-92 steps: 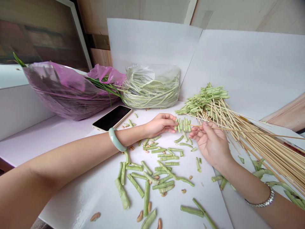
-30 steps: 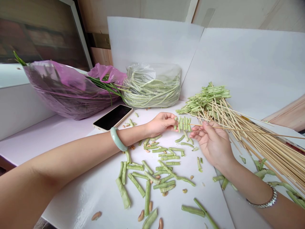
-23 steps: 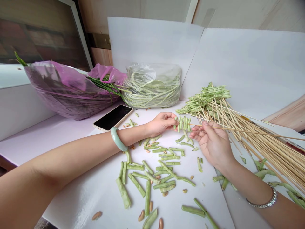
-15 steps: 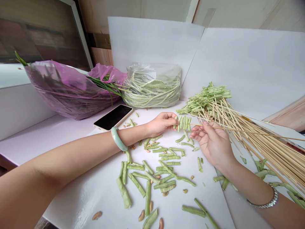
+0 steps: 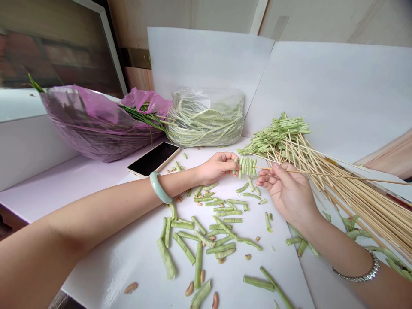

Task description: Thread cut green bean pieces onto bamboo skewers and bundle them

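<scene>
My right hand (image 5: 291,189) pinches a thin bamboo skewer (image 5: 325,174) between thumb and forefinger, its other fingers loosely curled. Several short green bean pieces (image 5: 247,165) are threaded side by side across the skewer's left end. At that end my left hand (image 5: 220,166) is closed on one more green bean piece (image 5: 235,165), held against the row. Whether the skewer's tip goes through that piece is hidden by the fingers. Below both hands, many cut bean pieces (image 5: 225,209) and some loose brown seeds (image 5: 189,288) lie scattered on the white table surface (image 5: 122,253).
Finished bean skewers (image 5: 280,131) and a heap of bamboo skewers (image 5: 363,193) lie at the right. Behind stand a clear bag of long beans (image 5: 207,118) and a purple bag (image 5: 93,124) of green stalks. A phone (image 5: 153,159) rests near my left forearm.
The view has shifted very slightly. Both hands keep their hold on the bean piece and the skewer, with almost no movement between them.
</scene>
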`<action>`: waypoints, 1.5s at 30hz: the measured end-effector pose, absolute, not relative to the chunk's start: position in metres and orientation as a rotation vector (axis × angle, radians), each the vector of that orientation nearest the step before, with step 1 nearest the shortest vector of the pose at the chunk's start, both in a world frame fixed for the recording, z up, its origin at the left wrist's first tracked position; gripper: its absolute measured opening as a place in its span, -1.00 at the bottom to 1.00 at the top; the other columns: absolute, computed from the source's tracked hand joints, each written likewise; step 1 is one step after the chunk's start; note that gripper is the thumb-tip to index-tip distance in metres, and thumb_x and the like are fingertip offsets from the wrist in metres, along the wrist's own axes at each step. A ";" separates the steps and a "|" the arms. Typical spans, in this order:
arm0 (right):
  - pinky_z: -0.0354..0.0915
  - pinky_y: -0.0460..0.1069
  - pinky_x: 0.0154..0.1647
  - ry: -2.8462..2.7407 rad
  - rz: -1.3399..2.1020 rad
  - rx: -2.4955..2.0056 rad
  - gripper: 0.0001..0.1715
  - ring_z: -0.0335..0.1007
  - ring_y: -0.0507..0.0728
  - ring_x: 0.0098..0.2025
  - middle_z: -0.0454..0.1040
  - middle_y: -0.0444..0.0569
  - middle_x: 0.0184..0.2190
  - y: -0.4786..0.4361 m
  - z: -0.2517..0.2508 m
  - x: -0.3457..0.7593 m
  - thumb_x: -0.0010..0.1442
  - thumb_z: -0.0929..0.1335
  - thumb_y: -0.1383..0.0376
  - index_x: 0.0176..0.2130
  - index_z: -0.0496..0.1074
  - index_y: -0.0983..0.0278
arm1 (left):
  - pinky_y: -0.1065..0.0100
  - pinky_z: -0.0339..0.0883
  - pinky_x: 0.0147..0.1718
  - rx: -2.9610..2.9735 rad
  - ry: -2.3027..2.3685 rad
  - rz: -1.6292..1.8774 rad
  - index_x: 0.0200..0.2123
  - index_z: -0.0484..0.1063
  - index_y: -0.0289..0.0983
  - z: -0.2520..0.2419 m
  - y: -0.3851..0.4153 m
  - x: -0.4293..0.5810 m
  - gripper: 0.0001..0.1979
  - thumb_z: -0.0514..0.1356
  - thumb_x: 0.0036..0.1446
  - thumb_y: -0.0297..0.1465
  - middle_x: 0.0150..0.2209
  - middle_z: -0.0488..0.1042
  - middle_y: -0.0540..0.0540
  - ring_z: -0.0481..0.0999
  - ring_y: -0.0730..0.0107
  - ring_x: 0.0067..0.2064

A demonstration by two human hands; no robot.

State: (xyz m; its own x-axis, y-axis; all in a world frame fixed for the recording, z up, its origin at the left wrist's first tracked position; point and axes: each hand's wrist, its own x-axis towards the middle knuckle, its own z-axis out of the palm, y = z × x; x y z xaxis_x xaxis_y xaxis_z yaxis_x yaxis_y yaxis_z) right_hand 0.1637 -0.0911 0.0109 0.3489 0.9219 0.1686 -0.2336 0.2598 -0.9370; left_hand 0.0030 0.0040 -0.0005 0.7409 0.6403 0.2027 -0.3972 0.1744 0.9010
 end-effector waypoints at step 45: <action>0.43 -0.05 -0.50 -0.832 0.797 -0.989 -0.67 0.41 0.04 -0.50 0.46 -0.09 -0.54 -0.088 0.017 0.170 0.04 0.48 0.20 -0.48 0.28 0.26 | 0.44 0.27 -0.43 1.043 0.330 0.742 -0.42 0.41 -0.39 -0.001 0.009 -0.004 -0.94 0.24 -0.01 -0.60 -0.54 0.43 -0.04 0.41 0.52 -0.50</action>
